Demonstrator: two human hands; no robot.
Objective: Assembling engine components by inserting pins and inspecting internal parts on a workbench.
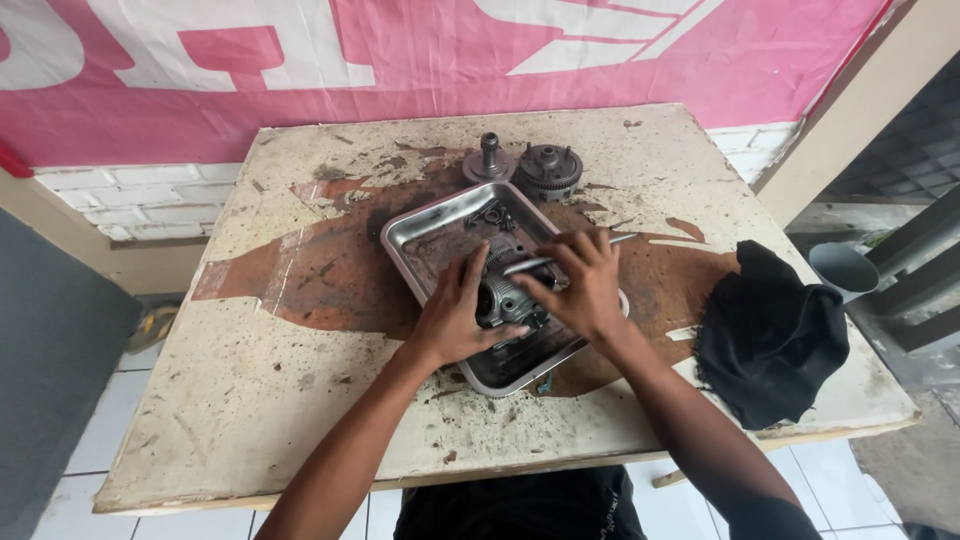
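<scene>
Both forearms reach in from 6 o'clock. Left hand (458, 318) steadies a finned engine part (500, 297) inside the steel tray (420, 225); right hand (583, 285) grips a slim metal tool (570, 253) against it. Two gears (549, 170) lie removed at 12 o'clock, black rag (770, 335) at 3 o'clock. Disassembly appears midway.

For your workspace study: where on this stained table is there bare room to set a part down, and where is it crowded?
Free: the table left of the metal tray, and the front strip beside the black cloth. Crowded: the tray, where left hand and right hand grip an engine part, and the gears behind it.
</scene>
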